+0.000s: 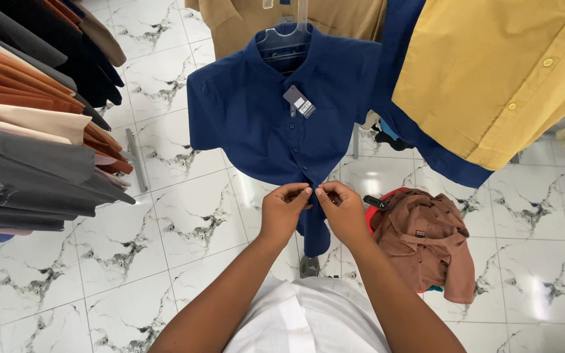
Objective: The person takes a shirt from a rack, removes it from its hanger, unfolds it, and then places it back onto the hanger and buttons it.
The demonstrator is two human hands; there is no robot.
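A navy short-sleeved shirt (276, 111) hangs in front of me on a clear plastic hanger (287, 36), with a small tag (299, 102) at its chest. My left hand (284, 212) and my right hand (342, 210) meet at the shirt's bottom hem. Both pinch the fabric at the button line, fingertips nearly touching each other. The thumbs and forefingers are closed on the cloth; what lies between them is hidden.
A rack of folded-over garments (27, 131) in grey, orange and cream fills the left. A yellow shirt (505, 72) hangs upper right over another blue one. A brown shirt (426, 238) lies crumpled on a red item on the white marble floor (184, 222).
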